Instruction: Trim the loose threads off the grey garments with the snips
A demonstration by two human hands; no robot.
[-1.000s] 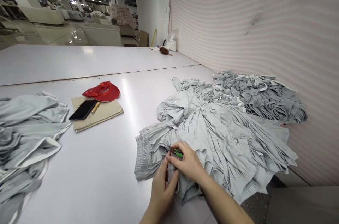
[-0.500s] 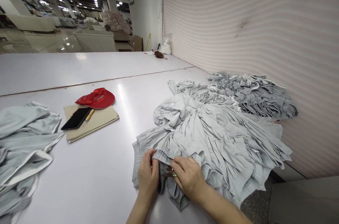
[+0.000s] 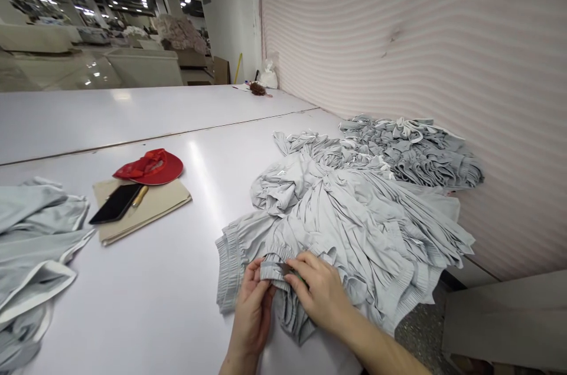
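Light grey garments with gathered elastic waistbands lie in a fanned heap [image 3: 345, 215] on the table. My left hand [image 3: 253, 310] is closed on one waistband [image 3: 270, 271] at the heap's near edge, thumb in front and fingers behind. In my right hand [image 3: 319, 289] is a small pair of thread snips [image 3: 283, 268], mostly covered by the fingers; its dark metal blades lie against the same waistband, and a bit of green shows near the fingers. Whether the blades are apart I cannot make out.
Left of the hands, a red cap [image 3: 153, 167], a black phone [image 3: 116, 204] and a wooden-handled tool [image 3: 140, 195] rest on folded brown paper [image 3: 163, 209]. White-edged grey fabric [image 3: 39, 251] lies far left. A darker grey pile [image 3: 425, 153] sits by the striped curtain [image 3: 398, 26].
The left hand has turned the waistband so its edge faces up, and the snips have come up from below onto that edge. The view has shifted slightly to the right.
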